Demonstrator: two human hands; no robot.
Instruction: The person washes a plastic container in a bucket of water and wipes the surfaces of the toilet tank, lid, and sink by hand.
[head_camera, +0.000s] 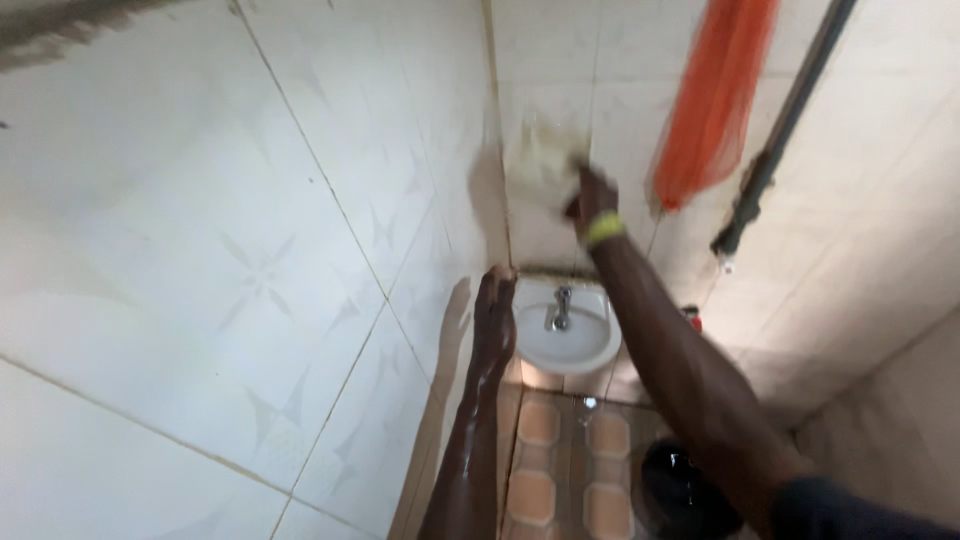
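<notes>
Right hand (590, 200), yellow band (604, 229) at the wrist, closed around a pale cloth (543, 165) pressed flat to the tiled wall (250, 250) above the sink (560, 335), just beside the corner. Left hand (493, 315) open, fingers straight, flat against the wall beside the sink's rim, holding nothing. Orange net (712, 100) hangs right of the cloth beside a dark pipe (780, 130); black bucket (680, 485) on the patterned floor (560, 470) below.
</notes>
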